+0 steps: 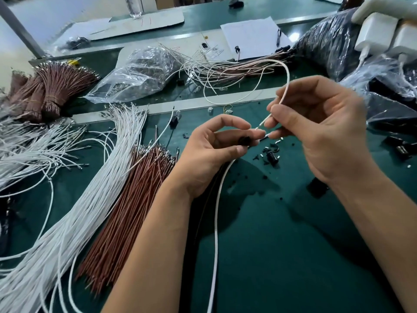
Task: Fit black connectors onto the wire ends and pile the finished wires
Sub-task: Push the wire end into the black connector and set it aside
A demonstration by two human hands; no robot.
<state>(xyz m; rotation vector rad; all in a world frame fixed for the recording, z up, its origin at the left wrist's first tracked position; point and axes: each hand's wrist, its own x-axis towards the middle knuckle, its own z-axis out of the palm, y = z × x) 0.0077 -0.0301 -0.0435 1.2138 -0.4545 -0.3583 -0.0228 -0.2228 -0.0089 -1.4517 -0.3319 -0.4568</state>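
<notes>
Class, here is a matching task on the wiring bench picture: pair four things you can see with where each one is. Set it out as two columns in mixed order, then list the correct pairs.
Things
1. black connector
2. white wire end
3. brown wire bundle
4. clear plastic bag

Places
A. lying on the green mat, left of the left forearm
B. pinched in the right hand
C. at the back of the bench, behind the metal strip
D. held in the fingertips of the left hand

Pairs: 1-D, 2-B, 3-A, 4-C
</notes>
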